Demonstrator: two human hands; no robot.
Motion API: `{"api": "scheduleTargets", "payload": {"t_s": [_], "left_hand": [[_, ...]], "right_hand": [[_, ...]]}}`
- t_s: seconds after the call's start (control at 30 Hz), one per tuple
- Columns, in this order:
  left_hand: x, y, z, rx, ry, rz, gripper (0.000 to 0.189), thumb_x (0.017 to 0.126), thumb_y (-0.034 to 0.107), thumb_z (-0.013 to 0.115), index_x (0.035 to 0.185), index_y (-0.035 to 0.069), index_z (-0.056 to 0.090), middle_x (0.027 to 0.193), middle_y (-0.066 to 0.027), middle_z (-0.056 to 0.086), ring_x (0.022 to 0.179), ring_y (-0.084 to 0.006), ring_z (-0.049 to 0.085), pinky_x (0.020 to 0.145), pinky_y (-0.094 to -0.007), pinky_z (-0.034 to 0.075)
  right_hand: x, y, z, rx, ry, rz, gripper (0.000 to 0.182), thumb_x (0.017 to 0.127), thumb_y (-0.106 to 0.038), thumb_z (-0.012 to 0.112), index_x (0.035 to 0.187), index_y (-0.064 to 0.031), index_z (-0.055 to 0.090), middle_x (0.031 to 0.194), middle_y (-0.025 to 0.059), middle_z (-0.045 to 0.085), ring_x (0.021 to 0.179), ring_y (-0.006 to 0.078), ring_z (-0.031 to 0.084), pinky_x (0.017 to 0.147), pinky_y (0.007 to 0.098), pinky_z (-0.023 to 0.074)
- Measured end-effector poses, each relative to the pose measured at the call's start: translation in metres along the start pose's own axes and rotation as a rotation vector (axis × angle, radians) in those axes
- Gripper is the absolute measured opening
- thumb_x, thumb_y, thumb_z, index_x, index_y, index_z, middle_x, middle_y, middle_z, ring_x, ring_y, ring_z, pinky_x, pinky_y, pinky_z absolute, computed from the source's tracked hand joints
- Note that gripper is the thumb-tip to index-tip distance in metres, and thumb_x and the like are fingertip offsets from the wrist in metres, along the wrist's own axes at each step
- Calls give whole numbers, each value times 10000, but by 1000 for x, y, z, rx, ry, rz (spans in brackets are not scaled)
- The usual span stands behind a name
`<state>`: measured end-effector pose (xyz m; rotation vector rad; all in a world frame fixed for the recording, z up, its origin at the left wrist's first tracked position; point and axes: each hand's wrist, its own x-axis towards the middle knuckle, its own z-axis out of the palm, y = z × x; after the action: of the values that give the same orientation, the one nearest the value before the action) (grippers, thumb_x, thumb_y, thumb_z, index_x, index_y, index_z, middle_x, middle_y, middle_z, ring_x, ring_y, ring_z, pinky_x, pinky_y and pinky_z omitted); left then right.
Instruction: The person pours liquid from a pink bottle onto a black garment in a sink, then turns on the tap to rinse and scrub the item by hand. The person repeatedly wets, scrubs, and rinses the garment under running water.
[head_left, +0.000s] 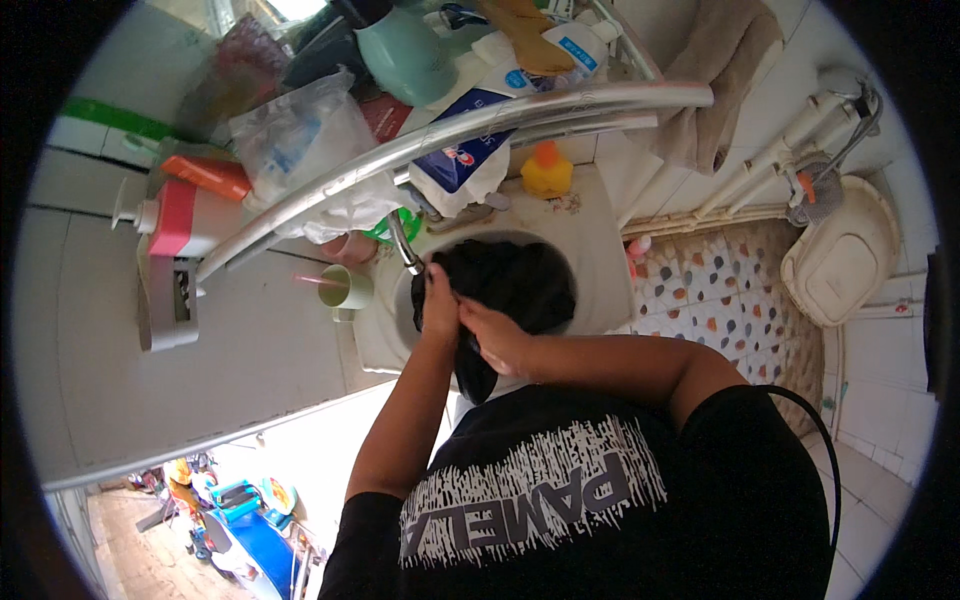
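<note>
A bundle of black cloth (510, 281) fills much of the bowl of a white washbasin (604, 277). Just below the metal faucet spout (409, 255), my left hand (440, 304) grips the cloth at its near left side. My right hand (496, 337) meets it there, its fingers closed around the same cloth. A dark end of the cloth hangs down between my wrists, over the basin's front edge towards my body. The fabric inside my fists is hidden, and I cannot tell whether water is running.
A curved metal rail (450, 135) edges a crowded shelf above the basin. A green cup (345, 287) stands left of the bowl, a yellow rubber duck (547, 174) at its back. A pump bottle (169, 225) is at left; a towel (701, 97) hangs at right.
</note>
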<state>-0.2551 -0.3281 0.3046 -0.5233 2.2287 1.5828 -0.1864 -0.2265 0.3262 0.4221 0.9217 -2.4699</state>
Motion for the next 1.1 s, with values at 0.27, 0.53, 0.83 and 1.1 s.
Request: {"api": "scheduleTargets", "payload": {"t_s": [0.27,0.53,0.83,1.1], "left_hand": [[-56,25,39,-115,-345,278,572,957,416,275,1396,57,199,1322,-132,379,1201,-211,354,1009,-289,256],[-45,-14,15,-126,-269,505,571,961,385,280,1406,53,142,1345,-166,335,1228,-253,321,1026,-309,233],[-24,-47,6,-262,-82,672,524,949,262,353,1391,39,182,1430,-195,192,1337,-298,161,1074,-329,151],[-97,-11,18,-144,-407,822,535,965,279,313,1406,41,125,1469,-138,90,1359,-255,74,1084,-324,72]], "right_hand": [[31,-36,-26,255,246,1,306,918,-340,420,1059,-95,537,1027,93,550,944,248,495,849,400,392],[5,5,4,238,124,-101,316,914,-332,448,1121,-111,536,1074,40,551,1000,197,493,898,349,380],[-26,43,14,-84,86,-110,447,951,-283,375,1368,-132,319,1384,8,335,1263,140,281,1035,301,194],[9,-10,-46,72,288,-182,288,885,-345,529,1053,-112,544,976,35,544,844,189,531,718,340,469]]}}
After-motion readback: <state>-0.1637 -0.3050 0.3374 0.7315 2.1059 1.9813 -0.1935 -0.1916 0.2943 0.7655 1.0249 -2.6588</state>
